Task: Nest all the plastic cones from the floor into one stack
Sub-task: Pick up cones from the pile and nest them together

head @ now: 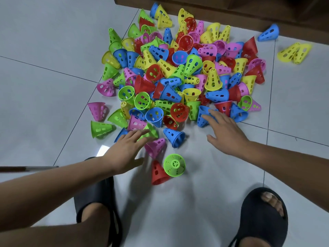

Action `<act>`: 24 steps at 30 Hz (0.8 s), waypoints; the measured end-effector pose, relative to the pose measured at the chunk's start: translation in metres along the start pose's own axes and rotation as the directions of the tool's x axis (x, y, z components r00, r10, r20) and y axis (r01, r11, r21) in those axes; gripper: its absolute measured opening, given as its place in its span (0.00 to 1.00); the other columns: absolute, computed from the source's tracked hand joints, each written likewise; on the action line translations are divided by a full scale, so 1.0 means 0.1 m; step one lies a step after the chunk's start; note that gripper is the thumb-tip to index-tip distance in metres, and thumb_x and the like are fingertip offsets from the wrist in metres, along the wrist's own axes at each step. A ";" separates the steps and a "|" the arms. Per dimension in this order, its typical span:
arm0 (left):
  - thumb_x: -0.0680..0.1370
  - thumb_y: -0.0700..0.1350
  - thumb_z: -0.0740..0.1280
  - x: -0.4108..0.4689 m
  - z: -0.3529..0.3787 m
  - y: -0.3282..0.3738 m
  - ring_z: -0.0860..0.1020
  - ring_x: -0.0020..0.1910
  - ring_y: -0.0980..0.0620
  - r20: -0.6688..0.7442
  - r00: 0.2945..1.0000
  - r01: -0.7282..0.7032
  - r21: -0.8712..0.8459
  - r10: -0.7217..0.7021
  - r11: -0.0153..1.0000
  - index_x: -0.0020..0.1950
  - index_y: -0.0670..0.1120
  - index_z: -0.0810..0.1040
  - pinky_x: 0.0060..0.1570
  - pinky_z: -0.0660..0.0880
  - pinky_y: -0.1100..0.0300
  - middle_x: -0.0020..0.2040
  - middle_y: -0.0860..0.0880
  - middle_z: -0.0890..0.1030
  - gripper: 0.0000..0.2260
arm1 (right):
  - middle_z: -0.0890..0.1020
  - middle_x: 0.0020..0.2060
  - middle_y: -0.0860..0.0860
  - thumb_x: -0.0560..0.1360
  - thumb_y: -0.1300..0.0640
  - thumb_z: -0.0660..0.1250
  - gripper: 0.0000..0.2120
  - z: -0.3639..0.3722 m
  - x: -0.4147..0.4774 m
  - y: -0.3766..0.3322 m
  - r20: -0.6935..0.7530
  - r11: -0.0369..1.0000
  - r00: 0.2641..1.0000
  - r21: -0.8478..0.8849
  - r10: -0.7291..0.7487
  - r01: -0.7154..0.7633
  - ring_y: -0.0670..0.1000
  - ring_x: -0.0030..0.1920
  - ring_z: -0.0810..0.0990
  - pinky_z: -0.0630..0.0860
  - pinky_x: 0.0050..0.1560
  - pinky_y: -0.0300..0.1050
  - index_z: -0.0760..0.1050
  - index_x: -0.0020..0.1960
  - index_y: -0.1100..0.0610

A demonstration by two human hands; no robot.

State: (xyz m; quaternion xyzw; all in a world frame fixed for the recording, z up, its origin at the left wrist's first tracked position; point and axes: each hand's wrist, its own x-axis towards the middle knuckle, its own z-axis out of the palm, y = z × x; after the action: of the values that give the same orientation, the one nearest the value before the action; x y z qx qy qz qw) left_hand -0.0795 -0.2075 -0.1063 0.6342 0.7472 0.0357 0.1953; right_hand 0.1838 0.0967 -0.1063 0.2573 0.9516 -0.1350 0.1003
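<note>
1. The cones [178, 68] are heaped loose in a many-coloured pile on the floor [44, 86], just ahead of both hands.
2. The left hand [124, 152] is held palm down at the pile's near-left edge. Its fingers [140, 135] are straight and slightly apart, stretched over a green cone [153, 131], with a pink cone [156, 147] just beside the thumb. Nothing is gripped; whether the cones are touched cannot be told through the blur.
3. The right hand [226, 134] is stretched palm down to the near-right edge. Its fingers [212, 114] are straight and spread, their tips laid on a blue cone [202, 118] lying on its side; the cone is not clasped.
4. Between the hands a second blue cone [173, 137] is seen on its side.
5. Nearer the feet, a red cone [158, 172] lies touching a near green cone [174, 164], whose tip is turned toward the camera.
6. Yellow cones [293, 52] lie well apart to the right.
</note>
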 end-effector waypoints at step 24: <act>0.80 0.73 0.60 -0.30 0.32 0.21 0.76 0.69 0.44 0.276 0.955 -0.055 -0.186 0.106 0.981 0.80 0.62 0.62 0.69 0.75 0.49 0.80 0.51 0.64 0.32 | 0.76 0.35 0.41 0.78 0.48 0.74 0.10 0.26 -0.31 -0.14 -0.063 0.976 0.997 0.206 -0.051 0.063 0.49 0.41 0.76 0.71 0.54 0.49 0.74 0.43 0.47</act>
State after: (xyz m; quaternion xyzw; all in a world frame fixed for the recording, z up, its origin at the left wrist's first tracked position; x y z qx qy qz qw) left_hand -0.0456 -0.2387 -0.1219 0.6429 0.6789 0.0180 0.3543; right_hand 0.2063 0.0623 -0.1199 0.2426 0.9417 -0.2293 0.0418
